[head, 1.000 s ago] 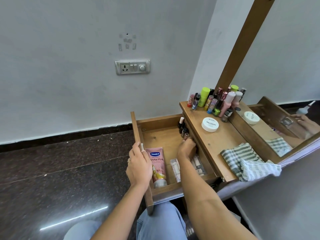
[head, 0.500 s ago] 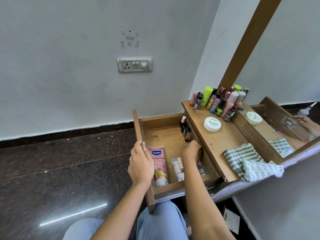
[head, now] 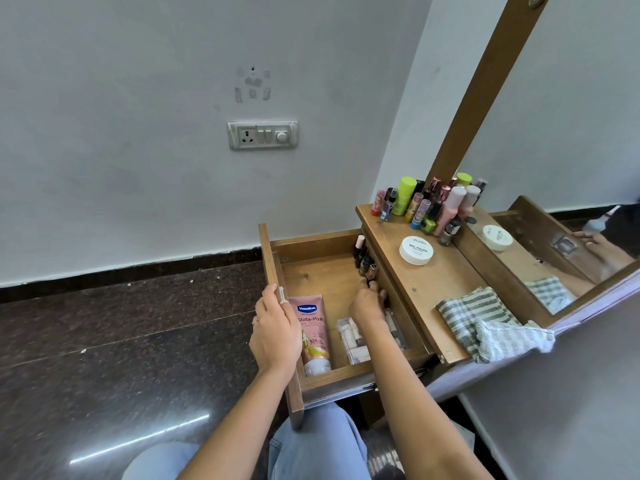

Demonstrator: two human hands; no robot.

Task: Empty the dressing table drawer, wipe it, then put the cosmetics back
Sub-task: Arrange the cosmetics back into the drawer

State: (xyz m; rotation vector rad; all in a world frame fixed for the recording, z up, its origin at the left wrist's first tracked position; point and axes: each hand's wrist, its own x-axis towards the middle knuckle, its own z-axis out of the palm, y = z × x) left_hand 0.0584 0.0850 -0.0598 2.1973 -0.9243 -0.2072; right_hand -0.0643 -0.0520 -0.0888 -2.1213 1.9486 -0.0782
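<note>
Right grip (head: 367, 303) is curled round a small dark bottle (head: 370, 281) at the right wall of the drawer (head: 322, 275), centre frame. Likely light, rigid, slick and breakable: pinch at the cap, keep it upright. Left grip (head: 275, 327) clamps the drawer's front edge. Vaseline tube (head: 311, 334) is soft, so take it mid-body.

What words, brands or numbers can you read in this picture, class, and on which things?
"Vaseline": pink tube
"Gluta-Hya": pink tube
"10X": pink tube
"NAIL POLISH": white tub; its smaller print is blurred
Tabletop bottles: labels too small to read
</note>
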